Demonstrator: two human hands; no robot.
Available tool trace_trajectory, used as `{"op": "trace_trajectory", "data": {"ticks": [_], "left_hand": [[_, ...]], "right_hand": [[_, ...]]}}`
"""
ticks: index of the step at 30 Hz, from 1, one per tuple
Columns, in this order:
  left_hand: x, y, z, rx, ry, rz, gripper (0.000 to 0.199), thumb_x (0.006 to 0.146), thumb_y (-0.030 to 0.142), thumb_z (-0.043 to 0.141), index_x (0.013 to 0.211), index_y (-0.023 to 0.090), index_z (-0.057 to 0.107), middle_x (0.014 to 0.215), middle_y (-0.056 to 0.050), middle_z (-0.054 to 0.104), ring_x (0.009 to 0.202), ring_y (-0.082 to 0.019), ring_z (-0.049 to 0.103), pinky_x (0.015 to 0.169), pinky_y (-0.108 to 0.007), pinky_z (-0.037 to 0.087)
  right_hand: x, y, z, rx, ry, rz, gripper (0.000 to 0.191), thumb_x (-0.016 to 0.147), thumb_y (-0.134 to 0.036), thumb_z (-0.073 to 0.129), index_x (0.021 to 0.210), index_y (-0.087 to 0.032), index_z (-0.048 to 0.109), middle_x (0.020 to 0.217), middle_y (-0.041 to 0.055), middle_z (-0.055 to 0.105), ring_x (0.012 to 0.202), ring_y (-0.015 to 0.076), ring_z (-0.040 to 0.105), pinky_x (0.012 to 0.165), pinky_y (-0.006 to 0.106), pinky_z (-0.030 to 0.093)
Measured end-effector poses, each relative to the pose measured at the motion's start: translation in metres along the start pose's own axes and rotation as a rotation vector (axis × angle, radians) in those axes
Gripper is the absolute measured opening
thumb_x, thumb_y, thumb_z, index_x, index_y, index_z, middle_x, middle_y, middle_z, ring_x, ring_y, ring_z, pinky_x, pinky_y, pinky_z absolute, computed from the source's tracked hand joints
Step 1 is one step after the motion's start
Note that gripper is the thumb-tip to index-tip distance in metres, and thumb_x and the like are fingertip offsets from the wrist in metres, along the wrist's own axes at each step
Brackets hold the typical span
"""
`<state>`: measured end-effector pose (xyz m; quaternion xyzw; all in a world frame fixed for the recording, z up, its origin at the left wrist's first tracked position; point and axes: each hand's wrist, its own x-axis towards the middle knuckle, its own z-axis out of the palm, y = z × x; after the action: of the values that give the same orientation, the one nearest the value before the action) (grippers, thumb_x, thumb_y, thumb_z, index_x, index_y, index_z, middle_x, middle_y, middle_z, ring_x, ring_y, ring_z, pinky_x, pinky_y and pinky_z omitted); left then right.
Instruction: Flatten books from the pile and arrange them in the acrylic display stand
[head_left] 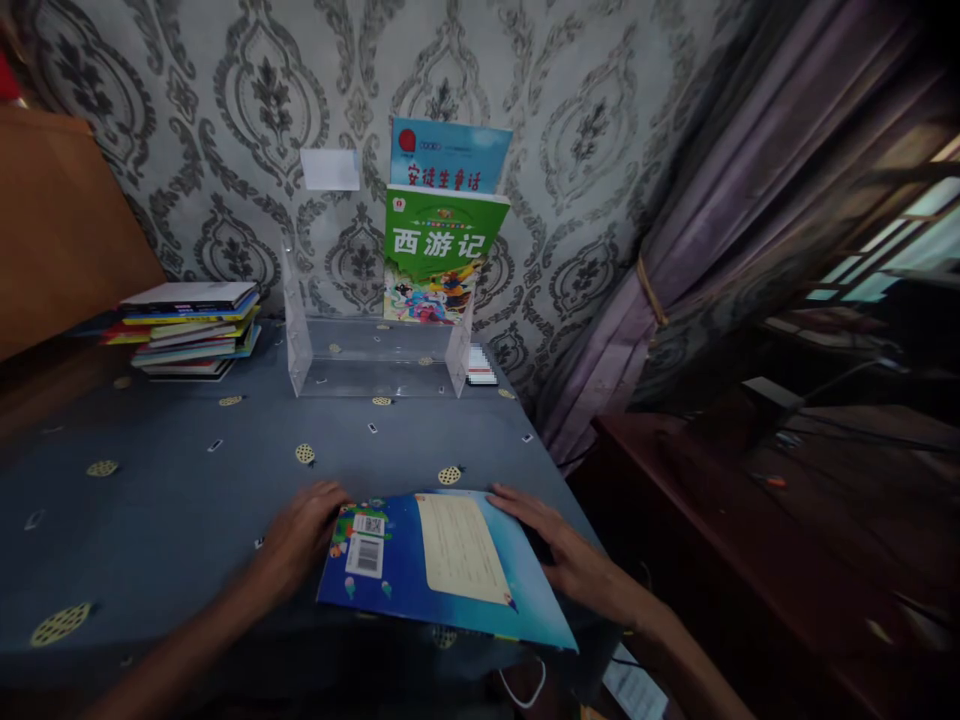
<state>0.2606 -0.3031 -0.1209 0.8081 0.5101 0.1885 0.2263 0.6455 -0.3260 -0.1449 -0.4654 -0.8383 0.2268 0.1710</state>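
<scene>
A blue book (401,565) lies sideways before me at the table's front edge, its back cover up. The cover shows a barcode and a cream text panel. My left hand (304,530), slightly blurred, grips the book's upper left corner with curled fingers. On the opposite side, my right hand (566,555) holds the right edge, fingers along the top and thumb lower down. Farther back stands a clear acrylic rack (375,378). At its right end a green book (442,255) stands upright, with a light blue book (450,150) behind it.
A stack of books (195,335) sits at the table's back left. The patterned tablecloth (180,500) covers the table (247,450). A small white-and-red item (481,365) lies beside the rack. Purple curtain (622,290) and dark red furniture (720,540) are on the right.
</scene>
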Motion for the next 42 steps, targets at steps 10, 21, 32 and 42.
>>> {"op": "trace_trajectory", "data": {"ticks": [10,21,32,42], "left_hand": [[-0.002,-0.044,0.032,0.057,0.222,-0.009,0.032,0.085,0.034,0.05,0.107,0.024,0.072,0.114,-0.009,0.075,0.109,-0.03,0.068,0.09,-0.042,0.057],[0.001,-0.058,0.03,0.006,0.144,-0.012,0.039,0.088,0.031,0.046,0.122,0.024,0.065,0.12,-0.009,0.072,0.114,-0.029,0.066,0.098,-0.048,0.054],[0.049,-0.04,-0.01,-0.394,-0.078,-0.29,0.055,0.08,0.074,0.039,0.063,0.022,0.044,0.058,0.003,0.047,0.051,-0.012,0.045,0.051,-0.025,0.037],[0.058,-0.045,-0.014,-0.362,-0.233,-0.344,0.056,0.079,0.075,0.044,0.06,0.022,0.043,0.048,0.004,0.049,0.041,-0.012,0.05,0.049,-0.025,0.039]], "right_hand": [[0.023,0.002,0.012,0.16,0.235,-0.044,0.042,0.1,-0.04,0.043,0.136,-0.028,0.062,0.135,0.0104,0.065,0.13,0.029,0.058,0.11,0.052,0.046],[0.04,-0.003,0.006,0.236,0.205,0.064,0.043,0.093,-0.052,0.046,0.118,-0.026,0.071,0.116,0.0102,0.072,0.108,0.0312,0.068,0.095,0.046,0.054],[0.1,-0.022,0.016,0.68,0.144,0.488,0.058,0.063,-0.072,0.072,0.08,-0.02,0.053,0.053,-0.0041,0.058,0.038,0.0096,0.046,0.036,0.021,0.031],[0.108,-0.013,0.012,0.637,0.101,0.566,0.06,0.059,-0.071,0.075,0.083,-0.021,0.053,0.054,-0.0038,0.059,0.037,0.0098,0.045,0.034,0.021,0.028]]}}
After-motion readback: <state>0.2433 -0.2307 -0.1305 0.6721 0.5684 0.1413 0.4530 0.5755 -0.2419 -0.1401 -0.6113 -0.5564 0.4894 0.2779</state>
